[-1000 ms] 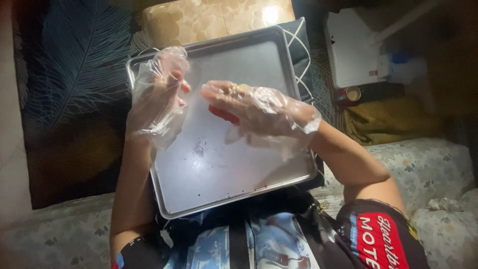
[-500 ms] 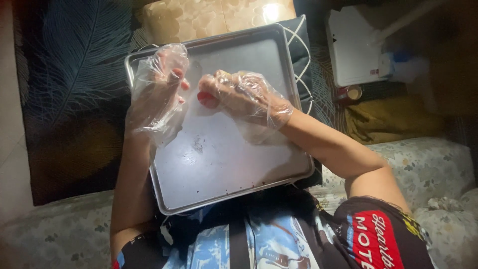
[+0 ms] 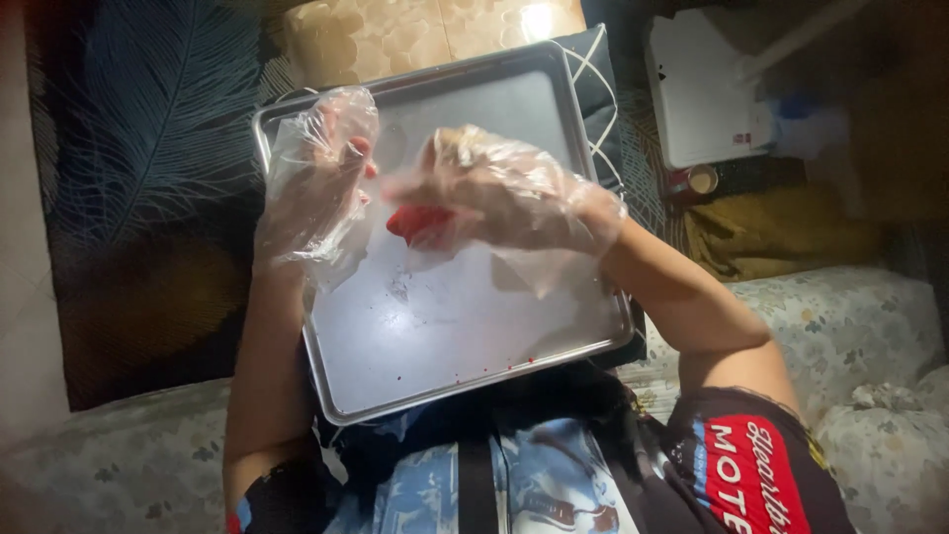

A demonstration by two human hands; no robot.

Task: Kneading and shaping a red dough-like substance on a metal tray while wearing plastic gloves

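Observation:
Both of my hands wear loose clear plastic gloves and hover over a silver metal tray [image 3: 465, 381] resting on my lap. My left hand [image 3: 316, 183] is raised at the tray's left edge, fingers spread, palm turned toward the other hand, holding nothing. My right hand [image 3: 499, 193] reaches across the tray's middle, its fingers curled over a small red lump [image 3: 420, 222]. The lump sits just right of my left palm, close to it, and whether they touch is not clear. Tiny red specks dot the tray's near edge.
A dark cushion with a feather pattern [image 3: 148, 148] lies left of the tray. At the upper right are a white box [image 3: 707, 89], a small round tin [image 3: 700, 180] and an olive cloth [image 3: 781, 232]. Floral bedding [image 3: 850, 326] is under my right arm.
My right hand has moved left across the tray with the red lump, closing in on my left palm. My left hand has stayed raised in about the same place.

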